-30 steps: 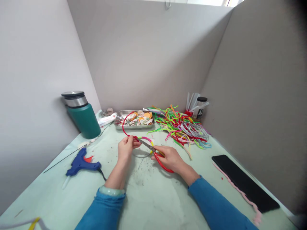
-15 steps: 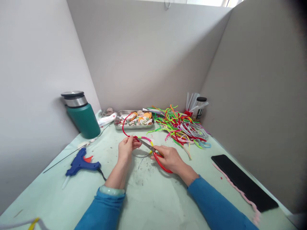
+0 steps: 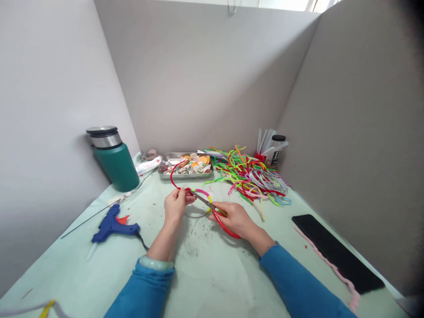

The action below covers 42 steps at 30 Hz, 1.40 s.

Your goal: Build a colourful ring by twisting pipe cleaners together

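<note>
The scissors (image 3: 206, 202) lie at the centre of the frame on a slant, their long axis running from the red handles at lower right to the blade tips at upper left, which end right beside the left fingertips. A hoop (image 3: 202, 192), grey below and wrapped in yellow, pink and green along its right and upper sides, passes behind the blades. From the left grip a red strand (image 3: 172, 176) curves up and left, its far end overlapping the metal tray (image 3: 187, 176) of orange and white pieces in view. Right of the tray, toward the upper right, spreads a tangle of coloured strands (image 3: 241, 172). A blue glue gun (image 3: 111, 226) lies at centre left below a green bottle (image 3: 115, 165); a black slab (image 3: 334, 247) edged by a pink strand (image 3: 331, 265) occupies the lower right of the table (image 3: 225, 274). The left hand (image 3: 175, 205) reaches up from the lower left, its grip pinching the red strand at the hoop. The right hand (image 3: 236, 217) angles in from the lower right, its grip curled around the scissors' handles.
</note>
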{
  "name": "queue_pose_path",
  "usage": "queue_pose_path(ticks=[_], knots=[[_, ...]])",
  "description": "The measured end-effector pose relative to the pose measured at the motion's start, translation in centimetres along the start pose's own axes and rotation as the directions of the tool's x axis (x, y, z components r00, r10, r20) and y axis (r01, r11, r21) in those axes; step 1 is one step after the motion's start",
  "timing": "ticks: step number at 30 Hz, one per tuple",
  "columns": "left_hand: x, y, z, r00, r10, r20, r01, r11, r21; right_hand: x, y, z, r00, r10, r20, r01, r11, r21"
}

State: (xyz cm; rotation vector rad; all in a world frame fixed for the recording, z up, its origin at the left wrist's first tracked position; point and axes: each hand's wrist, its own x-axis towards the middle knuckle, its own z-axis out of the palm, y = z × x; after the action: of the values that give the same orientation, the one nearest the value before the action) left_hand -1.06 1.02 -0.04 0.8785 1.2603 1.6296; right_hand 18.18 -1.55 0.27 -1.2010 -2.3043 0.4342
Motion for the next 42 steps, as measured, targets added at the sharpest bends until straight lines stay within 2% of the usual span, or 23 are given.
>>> queue_pose_path(ticks=[7, 28, 35, 42], knots=[[0.14, -0.34, -0.13, 1.000, 0.018, 0.015, -0.018, 1.000, 0.016, -0.11, -0.05, 0.33, 0.999, -0.017, -0.041, 0.013, 0.995, -0.095], [0.19, -0.28, -0.04, 1.000, -0.007, 0.010, 0.007, 1.000, 0.001, 0.08, -0.01, 0.17, 1.000, -0.010, 0.017, 0.012, 0.993, -0.113], [0.12, -0.51, -0.11, 0.999, -0.003, 0.043, 0.001, 0.999, 0.035, -0.09, -0.23, 0.38, 0.999, 0.024, -0.030, -0.030, 0.973, -0.228], [-0.06, -0.25, -0.07, 0.999, -0.012, 0.047, 0.010, 0.999, 0.038, -0.05, -0.27, 0.50, 1.000, -0.009, -0.019, 0.004, 0.977, -0.214]])
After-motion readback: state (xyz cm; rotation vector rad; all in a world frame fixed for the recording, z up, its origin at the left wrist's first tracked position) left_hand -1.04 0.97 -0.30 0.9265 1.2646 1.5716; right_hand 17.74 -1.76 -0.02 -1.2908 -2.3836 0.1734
